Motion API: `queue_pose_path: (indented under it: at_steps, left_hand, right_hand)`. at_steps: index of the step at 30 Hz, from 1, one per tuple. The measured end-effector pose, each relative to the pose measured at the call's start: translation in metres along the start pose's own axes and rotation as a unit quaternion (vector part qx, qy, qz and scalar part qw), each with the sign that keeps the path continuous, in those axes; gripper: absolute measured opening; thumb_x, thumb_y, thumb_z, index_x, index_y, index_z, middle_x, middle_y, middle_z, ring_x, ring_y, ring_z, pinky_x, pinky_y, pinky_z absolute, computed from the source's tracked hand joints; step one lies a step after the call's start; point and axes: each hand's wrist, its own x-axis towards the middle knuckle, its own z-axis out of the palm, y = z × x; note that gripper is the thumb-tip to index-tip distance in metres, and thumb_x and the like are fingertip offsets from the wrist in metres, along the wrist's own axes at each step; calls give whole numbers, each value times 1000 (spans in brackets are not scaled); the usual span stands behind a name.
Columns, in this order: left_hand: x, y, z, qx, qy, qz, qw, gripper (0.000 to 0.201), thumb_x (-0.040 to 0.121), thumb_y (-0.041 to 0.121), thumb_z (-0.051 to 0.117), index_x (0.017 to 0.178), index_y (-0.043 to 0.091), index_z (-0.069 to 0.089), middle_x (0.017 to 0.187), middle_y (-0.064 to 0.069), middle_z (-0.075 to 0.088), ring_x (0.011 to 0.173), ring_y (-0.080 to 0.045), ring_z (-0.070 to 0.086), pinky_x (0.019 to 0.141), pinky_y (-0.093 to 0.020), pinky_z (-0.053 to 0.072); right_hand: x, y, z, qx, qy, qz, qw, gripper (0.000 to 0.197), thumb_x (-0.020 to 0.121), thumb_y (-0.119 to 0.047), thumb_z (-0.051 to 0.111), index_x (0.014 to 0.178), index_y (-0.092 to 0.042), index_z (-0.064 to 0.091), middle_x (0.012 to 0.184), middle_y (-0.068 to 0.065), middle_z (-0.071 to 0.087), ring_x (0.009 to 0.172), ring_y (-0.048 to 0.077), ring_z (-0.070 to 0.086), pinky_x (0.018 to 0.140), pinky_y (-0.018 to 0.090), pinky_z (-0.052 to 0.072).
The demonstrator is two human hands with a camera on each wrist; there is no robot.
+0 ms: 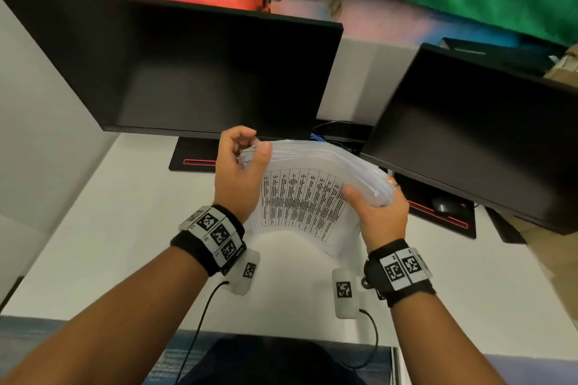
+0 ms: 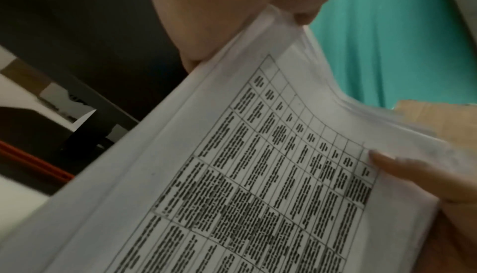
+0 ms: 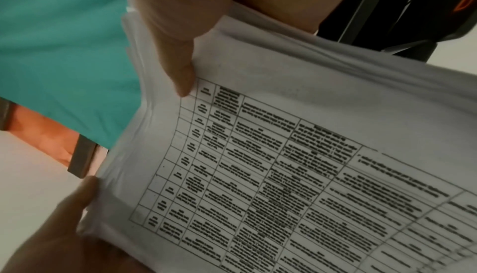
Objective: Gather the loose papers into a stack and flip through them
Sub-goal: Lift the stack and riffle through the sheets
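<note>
A stack of white papers [image 1: 312,194], its top sheet printed with a table, is held above the desk and bowed upward in the middle. My left hand [image 1: 255,144] pinches the stack's left edge, thumb [image 1: 264,151] on the fanned sheet edges and fingers curled behind. My right hand [image 1: 372,194] grips the right edge, thumb on the printed page and fingers underneath. In the left wrist view the printed papers [image 2: 258,175] fill the frame, with my right thumb [image 2: 402,171] lying on them. In the right wrist view the papers [image 3: 284,175] bend away, and sheets fan out at the far edge.
Two dark monitors [image 1: 187,72] [image 1: 488,141] stand close behind the papers on the white desk [image 1: 109,228]. A black mouse [image 1: 444,205] sits on a red-trimmed pad at the right. Cables run from both wrists to the desk's near edge.
</note>
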Motion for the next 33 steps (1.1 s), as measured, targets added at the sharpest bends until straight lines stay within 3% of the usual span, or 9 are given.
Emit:
queue_pose_path:
  at_steps: [3,5,9,13,17,21,25,30,33]
  left_hand:
    - [3,2,1,53,9,46,997,18,91,11,66,107,11,58,97,0,58,88,-7,58,80,-17,49]
    - [5,1,2,83,20,70,994,5,93,9,62,97,12,62,91,2,61,84,-3,58,79,-16,49]
    - [7,2,3,74,33,26,996,9,97,6,53,92,12,57,87,10,60,78,8,56,72,-7,45]
    - [6,3,4,22,58,-7,998,23,99,5,43,88,24,49,93,4,62,79,6,58,69,-9,46]
    - [5,3,5,8,28,2,1000,2,98,17,52,96,18,52,93,2,59,82,-3,57,75,-14,46]
    - [8,1,6,42,33,4,999,3,97,12,56,99,9,56,88,11,56,79,6,54,73,-8,43]
    - [9,1,6,62,17,26,998,11,93,17,63,102,10,64,93,5,64,86,2,58,78,-10,46]
    - [19,0,9,90,12,24,996,9,90,17,68,93,11,74,89,1,69,84,-4,64,81,-20,52]
    - [23,-1,9,83,46,-4,995,8,91,10,63,87,11,70,80,7,66,76,3,58,75,-13,48]
  right_hand:
    - [-4,-5,1,14,6,-16,1000,48,75,-7,82,119,-15,63,107,3,70,92,9,72,71,22,59]
    - [-3,-9,3,21,12,-26,999,44,77,-9,81,113,-27,63,108,0,68,93,11,72,70,25,60]
    - [-1,-17,7,14,3,-94,995,41,84,-5,74,114,-29,59,114,1,67,103,15,68,81,31,60]
    - [1,-23,8,-69,-18,-174,982,26,91,-8,68,106,-29,64,118,0,66,112,15,63,93,36,56]
    - [2,-19,12,-97,3,-191,977,27,92,-2,62,89,-28,64,113,-2,69,110,17,64,97,45,52]
    - [0,-18,14,-42,45,-160,985,28,92,0,56,85,-27,56,111,7,69,104,19,66,87,37,57]
    - [-1,-21,21,-24,57,-156,986,28,93,-1,61,86,-26,52,105,8,68,90,1,67,70,14,53]
    - [1,-17,20,-39,85,-154,984,27,92,-9,56,99,-35,55,103,7,72,99,22,69,90,44,55]
    - [-1,-12,16,-25,79,-133,988,33,90,-6,66,106,-32,53,101,2,71,100,20,69,96,46,53]
